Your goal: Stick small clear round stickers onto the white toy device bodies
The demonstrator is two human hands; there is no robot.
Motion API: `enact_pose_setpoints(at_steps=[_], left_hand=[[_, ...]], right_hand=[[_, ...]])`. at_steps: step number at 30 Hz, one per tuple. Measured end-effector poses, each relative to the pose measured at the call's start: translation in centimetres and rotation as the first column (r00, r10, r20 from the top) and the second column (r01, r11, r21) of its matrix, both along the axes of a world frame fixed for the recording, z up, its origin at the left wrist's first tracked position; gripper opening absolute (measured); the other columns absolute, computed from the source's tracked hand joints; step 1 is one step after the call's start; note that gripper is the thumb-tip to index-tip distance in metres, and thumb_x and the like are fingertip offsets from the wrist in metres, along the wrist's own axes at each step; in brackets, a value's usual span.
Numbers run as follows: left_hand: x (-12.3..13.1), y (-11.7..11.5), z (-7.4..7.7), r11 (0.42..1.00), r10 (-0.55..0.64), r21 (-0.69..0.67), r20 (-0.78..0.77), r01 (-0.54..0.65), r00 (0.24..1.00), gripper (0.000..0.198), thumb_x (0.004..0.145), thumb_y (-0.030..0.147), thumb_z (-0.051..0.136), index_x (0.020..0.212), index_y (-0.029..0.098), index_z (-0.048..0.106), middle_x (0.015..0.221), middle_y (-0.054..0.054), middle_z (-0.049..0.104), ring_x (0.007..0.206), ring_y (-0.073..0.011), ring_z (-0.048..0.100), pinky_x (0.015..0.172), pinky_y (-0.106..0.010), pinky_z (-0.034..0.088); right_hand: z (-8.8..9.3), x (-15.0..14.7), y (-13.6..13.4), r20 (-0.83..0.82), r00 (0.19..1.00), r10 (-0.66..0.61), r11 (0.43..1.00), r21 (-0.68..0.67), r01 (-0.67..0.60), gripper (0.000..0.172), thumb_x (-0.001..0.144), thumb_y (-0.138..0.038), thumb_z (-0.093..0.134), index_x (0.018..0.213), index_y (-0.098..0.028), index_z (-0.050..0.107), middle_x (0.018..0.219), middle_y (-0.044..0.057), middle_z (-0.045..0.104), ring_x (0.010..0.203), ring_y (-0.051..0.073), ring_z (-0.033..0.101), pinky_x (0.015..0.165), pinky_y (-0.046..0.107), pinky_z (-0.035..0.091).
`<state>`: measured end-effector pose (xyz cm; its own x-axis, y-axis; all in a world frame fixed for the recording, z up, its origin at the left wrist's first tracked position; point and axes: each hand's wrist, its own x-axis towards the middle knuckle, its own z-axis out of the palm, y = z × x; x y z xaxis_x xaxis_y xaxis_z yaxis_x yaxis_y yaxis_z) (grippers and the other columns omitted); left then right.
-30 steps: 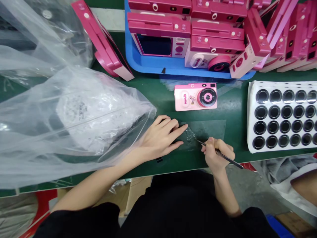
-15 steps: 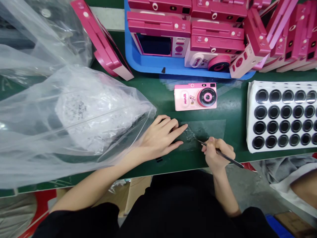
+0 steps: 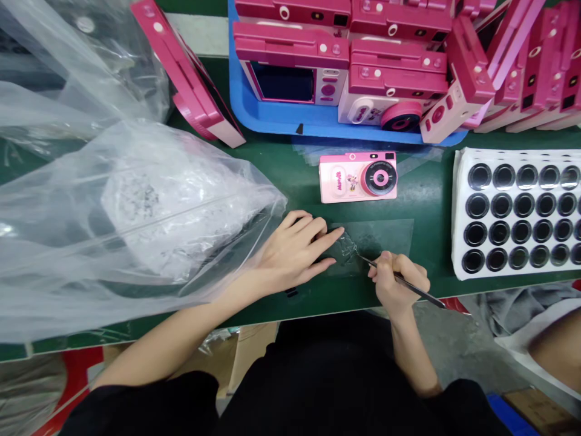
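My right hand (image 3: 399, 281) grips a thin dark pair of tweezers (image 3: 420, 292), its tip angled to the left. That tip meets small clear bits (image 3: 348, 247) lying on a transparent plastic sheet (image 3: 390, 233) on the green table. My left hand (image 3: 297, 249) rests flat with fingers spread, the index fingertip at the sheet's left part beside the clear bits. Just beyond the sheet lies a pink toy camera (image 3: 342, 180), lens side up.
A blue tray (image 3: 272, 121) full of pink cameras stands at the back. One more camera (image 3: 195, 79) leans left of it. A big clear plastic bag (image 3: 181, 200) covers the left side. At right sits a stack of sheets (image 3: 460, 212) with round black lens pieces.
Hardly anything differs. My right hand has shifted very slightly to the left with the tweezers; my left hand stays in place.
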<state>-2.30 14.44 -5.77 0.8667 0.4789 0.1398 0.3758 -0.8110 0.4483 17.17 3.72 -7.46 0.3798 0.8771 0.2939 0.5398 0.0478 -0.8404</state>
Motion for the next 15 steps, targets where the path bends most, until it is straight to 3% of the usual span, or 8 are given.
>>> enact_pose_setpoints(at_steps=[15], left_hand=[[0.05,0.0,-0.08,0.998,0.004,0.064,-0.001,-0.004,1.0,0.037,0.098,0.031,0.052,0.126,0.007,0.058,0.089,-0.008,0.064,0.083,-0.0202,0.058,0.088,-0.038,0.044]], right_hand=[[0.13,-0.08,0.04,-0.005,1.0,-0.004,1.0,-0.001,0.004,0.041,0.084,-0.001,0.056,0.051,-0.021,0.041,0.042,-0.008,0.05,0.037,0.009,0.055,0.041,0.022,0.044]])
